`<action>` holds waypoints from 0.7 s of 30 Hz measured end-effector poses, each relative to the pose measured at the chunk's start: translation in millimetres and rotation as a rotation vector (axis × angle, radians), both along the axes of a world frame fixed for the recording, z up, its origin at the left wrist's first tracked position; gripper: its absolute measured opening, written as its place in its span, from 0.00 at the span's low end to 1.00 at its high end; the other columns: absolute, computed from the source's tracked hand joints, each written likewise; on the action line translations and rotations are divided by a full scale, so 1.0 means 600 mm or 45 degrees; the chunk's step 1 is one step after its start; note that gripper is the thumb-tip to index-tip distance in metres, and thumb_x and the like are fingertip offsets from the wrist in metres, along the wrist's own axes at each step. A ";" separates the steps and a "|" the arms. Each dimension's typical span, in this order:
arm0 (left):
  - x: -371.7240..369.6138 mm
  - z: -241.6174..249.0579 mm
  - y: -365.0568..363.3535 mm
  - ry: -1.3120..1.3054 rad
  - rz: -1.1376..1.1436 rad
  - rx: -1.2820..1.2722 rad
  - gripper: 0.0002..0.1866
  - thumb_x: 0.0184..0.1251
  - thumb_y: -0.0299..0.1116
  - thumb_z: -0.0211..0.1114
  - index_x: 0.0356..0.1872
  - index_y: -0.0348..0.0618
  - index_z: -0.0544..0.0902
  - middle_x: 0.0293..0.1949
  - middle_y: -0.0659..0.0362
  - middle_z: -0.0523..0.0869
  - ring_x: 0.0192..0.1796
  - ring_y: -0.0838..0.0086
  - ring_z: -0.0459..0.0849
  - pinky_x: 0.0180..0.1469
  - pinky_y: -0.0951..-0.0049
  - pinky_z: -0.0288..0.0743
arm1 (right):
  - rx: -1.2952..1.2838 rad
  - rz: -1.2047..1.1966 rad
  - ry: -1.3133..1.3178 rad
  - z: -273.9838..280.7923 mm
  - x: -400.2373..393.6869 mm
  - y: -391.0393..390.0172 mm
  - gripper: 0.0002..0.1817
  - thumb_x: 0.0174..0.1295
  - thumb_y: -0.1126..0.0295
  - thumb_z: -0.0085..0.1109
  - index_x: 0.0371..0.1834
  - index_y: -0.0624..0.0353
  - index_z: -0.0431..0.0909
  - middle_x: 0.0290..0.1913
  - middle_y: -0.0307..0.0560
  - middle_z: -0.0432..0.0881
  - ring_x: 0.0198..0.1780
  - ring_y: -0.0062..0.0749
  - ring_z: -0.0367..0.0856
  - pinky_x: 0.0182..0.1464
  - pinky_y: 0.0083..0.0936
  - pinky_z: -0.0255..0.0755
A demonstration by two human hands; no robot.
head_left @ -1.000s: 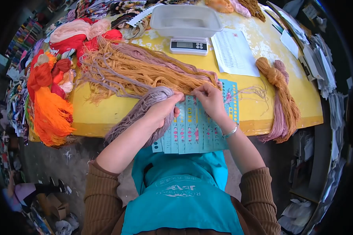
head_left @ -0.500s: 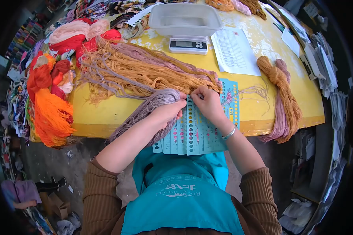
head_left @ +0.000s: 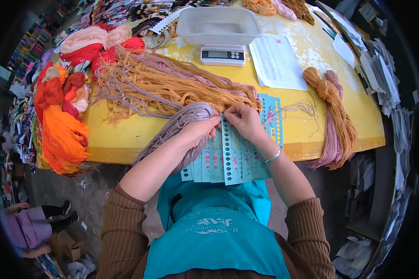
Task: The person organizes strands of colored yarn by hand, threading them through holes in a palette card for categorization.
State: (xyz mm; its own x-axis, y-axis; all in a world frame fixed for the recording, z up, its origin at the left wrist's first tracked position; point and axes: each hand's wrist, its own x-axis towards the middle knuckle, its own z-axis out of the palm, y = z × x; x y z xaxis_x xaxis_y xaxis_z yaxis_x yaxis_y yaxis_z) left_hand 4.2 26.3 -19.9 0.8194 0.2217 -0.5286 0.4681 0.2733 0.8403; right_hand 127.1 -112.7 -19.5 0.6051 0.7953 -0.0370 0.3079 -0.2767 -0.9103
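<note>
My left hand (head_left: 204, 129) is closed around the upper end of a greyish-mauve thread skein (head_left: 174, 131), which hangs past the table's front edge. Close beside it, my right hand (head_left: 245, 122) pinches at the top corner of a turquoise punched card (head_left: 227, 156); any thread between the fingertips is too small to make out. More overlapping turquoise cards (head_left: 202, 167) with rows of holes and pink print lie under both hands and overhang the edge. Another card (head_left: 275, 116) with thin loose threads sticks out right of my right hand. A long ochre thread bundle (head_left: 172, 88) lies just beyond.
Orange and red skeins (head_left: 63, 135) hang over the table's left edge. A knotted ochre and pink skein (head_left: 334, 111) lies at right. Behind are a digital scale (head_left: 222, 55), a clear plastic tub (head_left: 219, 28) and a printed sheet (head_left: 277, 63). Another person (head_left: 30, 228) is at lower left.
Both hands keep nearly the same place and grip. The other person at lower left has come further into view.
</note>
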 end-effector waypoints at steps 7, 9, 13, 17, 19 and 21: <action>-0.016 0.030 0.020 0.016 0.003 0.241 0.08 0.70 0.38 0.56 0.40 0.45 0.77 0.27 0.63 0.80 0.23 0.83 0.72 0.25 0.79 0.66 | -0.116 0.056 -0.066 0.010 0.001 0.006 0.12 0.58 0.62 0.65 0.37 0.58 0.82 0.27 0.43 0.84 0.30 0.31 0.83 0.35 0.29 0.75; -0.020 0.044 0.021 -0.057 0.041 0.131 0.07 0.69 0.38 0.57 0.38 0.46 0.78 0.24 0.65 0.79 0.22 0.84 0.71 0.25 0.80 0.65 | -0.280 0.061 -0.145 0.028 -0.003 0.010 0.13 0.56 0.59 0.67 0.37 0.56 0.82 0.27 0.41 0.84 0.30 0.32 0.83 0.35 0.30 0.75; -0.017 0.042 0.014 -0.110 -0.166 -0.004 0.12 0.70 0.42 0.58 0.40 0.44 0.80 0.26 0.65 0.79 0.23 0.85 0.72 0.26 0.81 0.65 | -0.251 0.039 -0.313 0.020 -0.009 0.011 0.13 0.58 0.61 0.67 0.37 0.60 0.81 0.24 0.37 0.80 0.26 0.20 0.77 0.30 0.23 0.70; -0.008 0.046 0.004 0.062 -0.075 0.029 0.21 0.71 0.53 0.53 0.34 0.46 0.82 0.21 0.66 0.77 0.22 0.84 0.68 0.28 0.81 0.62 | -0.174 -0.053 -0.085 0.008 -0.001 0.019 0.19 0.61 0.51 0.64 0.38 0.59 0.82 0.26 0.43 0.83 0.30 0.31 0.83 0.35 0.29 0.75; -0.001 0.026 0.014 0.127 -0.130 0.112 0.20 0.72 0.50 0.54 0.32 0.45 0.82 0.21 0.66 0.77 0.22 0.84 0.69 0.27 0.81 0.62 | -0.024 0.004 0.149 0.008 0.007 0.018 0.23 0.66 0.50 0.59 0.40 0.65 0.80 0.26 0.42 0.82 0.29 0.24 0.80 0.33 0.25 0.73; 0.001 0.031 0.003 0.041 -0.153 0.168 0.18 0.70 0.46 0.58 0.24 0.46 0.80 0.19 0.66 0.75 0.21 0.84 0.69 0.26 0.81 0.62 | -0.027 0.058 0.204 0.012 0.013 0.015 0.23 0.66 0.50 0.60 0.41 0.65 0.79 0.26 0.41 0.81 0.29 0.22 0.78 0.32 0.23 0.72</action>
State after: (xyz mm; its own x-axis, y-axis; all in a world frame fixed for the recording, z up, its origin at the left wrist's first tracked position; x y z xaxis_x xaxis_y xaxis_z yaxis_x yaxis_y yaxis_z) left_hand 4.9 28.3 -1.2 0.8274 0.1923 -0.5277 0.5178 0.1025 0.8493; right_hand 135.0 -103.5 -12.3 0.5532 0.8200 -0.1470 0.1722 -0.2852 -0.9429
